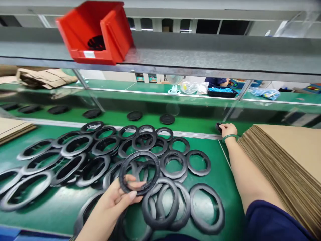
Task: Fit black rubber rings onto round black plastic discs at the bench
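My left hand (125, 192) is closed on the lower left rim of a black ring (140, 153), thumb on top and fingers through its hole. It holds this ring above many similar black rings (198, 163) scattered and overlapping on the green table. My right hand (229, 130), with a green bangle (230, 136) at the wrist, reaches far forward to the green strip behind the table. Its fingers pinch a small black piece (218, 127), mostly hidden by them, so its shape is unclear. Black discs (167, 118) lie spaced out along that strip.
Stacked cardboard sheets (283, 160) stand beside my right forearm; more cardboard (15, 129) lies at the left. Overhead, a red bin (117, 36) with a black part in it sits on a metal shelf (200, 53). Beyond are a black tray (222, 93) of blue pieces and a person's arm.
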